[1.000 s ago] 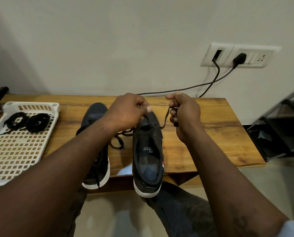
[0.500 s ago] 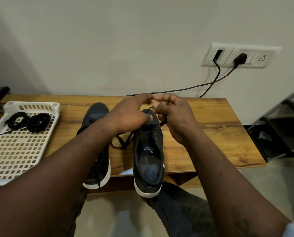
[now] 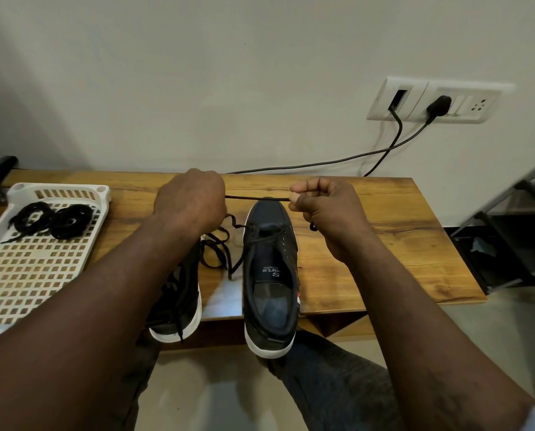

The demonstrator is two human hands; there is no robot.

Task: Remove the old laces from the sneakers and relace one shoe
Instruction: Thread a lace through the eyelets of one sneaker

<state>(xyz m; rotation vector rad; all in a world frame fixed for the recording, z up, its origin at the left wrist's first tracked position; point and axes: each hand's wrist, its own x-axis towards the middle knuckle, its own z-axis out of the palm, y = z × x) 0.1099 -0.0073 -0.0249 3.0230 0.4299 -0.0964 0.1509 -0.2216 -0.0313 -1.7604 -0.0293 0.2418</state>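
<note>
Here, a dark navy low-top sneaker with a white rubber sole [image 3: 271, 275] lies toe-to-wall in the middle of a brown wooden table [image 3: 384, 244], its heel jutting past the near edge above the person's knee. A thin black shoelace [image 3: 257, 198] is stretched taut and level just above its toe. The left hand [image 3: 191, 200] is closed in a fist round one part of the lace. The right hand [image 3: 322, 209], fingers curled, pinches the lace against the thumb, with a short tail dangling beneath. Slack drops from the left hand into a loose tangle between the two shoes, and a strand crosses the eyelets nearest the toe. Pulling the lace straight probably smooths it and evens its length before threading. A second dark sneaker [image 3: 188, 293] lies just to the left, mostly hidden by the left forearm, its heel also overhanging the edge. Bare tabletop to the right gives room to swing the lace. At far left, a white perforated plastic tray [image 3: 57, 189] holds two coiled black laces [image 3: 53, 217].
</note>
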